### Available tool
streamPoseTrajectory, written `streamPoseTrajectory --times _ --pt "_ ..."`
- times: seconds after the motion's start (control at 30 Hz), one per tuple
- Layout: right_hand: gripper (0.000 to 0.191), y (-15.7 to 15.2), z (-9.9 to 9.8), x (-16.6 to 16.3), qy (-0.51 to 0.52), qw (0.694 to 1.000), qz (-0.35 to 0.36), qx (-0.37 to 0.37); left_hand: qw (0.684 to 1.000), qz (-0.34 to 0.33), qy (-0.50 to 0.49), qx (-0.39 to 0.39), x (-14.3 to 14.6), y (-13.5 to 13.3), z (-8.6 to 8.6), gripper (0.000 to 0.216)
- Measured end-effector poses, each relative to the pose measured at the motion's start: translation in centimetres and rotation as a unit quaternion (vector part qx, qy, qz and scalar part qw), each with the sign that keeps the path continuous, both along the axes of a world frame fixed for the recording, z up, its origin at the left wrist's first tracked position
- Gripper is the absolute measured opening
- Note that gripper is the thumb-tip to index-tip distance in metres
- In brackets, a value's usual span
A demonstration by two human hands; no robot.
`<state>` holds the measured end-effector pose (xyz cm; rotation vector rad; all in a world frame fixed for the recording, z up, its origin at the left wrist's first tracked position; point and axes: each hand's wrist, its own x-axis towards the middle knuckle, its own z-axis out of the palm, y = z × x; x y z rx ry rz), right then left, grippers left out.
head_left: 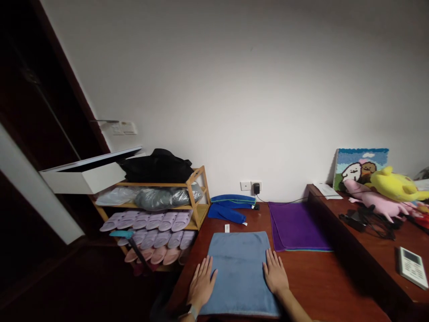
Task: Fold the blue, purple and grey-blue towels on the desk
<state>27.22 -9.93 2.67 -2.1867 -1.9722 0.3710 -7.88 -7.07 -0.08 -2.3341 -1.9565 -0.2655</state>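
Note:
A light blue towel (238,268) lies folded flat on the dark wooden table (318,277) in front of me. My left hand (202,282) rests flat on the towel's left edge, fingers stretched out. My right hand (275,272) lies flat on its right edge, fingers spread too. Neither hand holds anything. A purple towel (296,226) lies flat just beyond, to the right. Two darker blue folded cloths (231,206) sit at the back by the wall.
A wooden shoe rack (197,197) with several lilac and pink slippers stands at the left, with a white box (83,176) and a black bag (157,165) on top. A raised desk at right carries plush toys (385,192), cables and a white remote (412,267). A charger (256,188) sits in the wall socket.

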Motion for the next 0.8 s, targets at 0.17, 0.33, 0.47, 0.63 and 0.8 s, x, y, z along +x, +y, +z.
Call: streamPoseTrajectory --times 0.17,0.33,0.47,0.63,0.8 --pt "0.068 0.1 -1.6 0.0 0.002 1.000 -0.003 0.021 0.996 -0.070 -0.036 0.032 7.5 -0.2 2.5 0.059" --pt "0.067 0.0 -2.1 0.2 -0.005 0.999 0.003 0.041 0.971 -0.228 -0.071 -0.032 18.7 -0.6 2.5 0.060" --pt "0.066 0.2 -2.6 0.1 -0.006 0.999 -0.008 0.050 0.982 -0.164 -0.071 -0.066 17.8 0.7 1.5 0.064" --pt "0.066 0.3 -3.0 0.0 -0.019 0.999 -0.017 0.043 0.999 0.000 -0.026 -0.048 7.4 3.6 1.3 0.067" --pt "0.066 1.0 -2.1 -0.3 -0.055 0.998 0.001 0.035 0.998 0.066 0.000 -0.024 1.5 5.0 0.1 0.068"
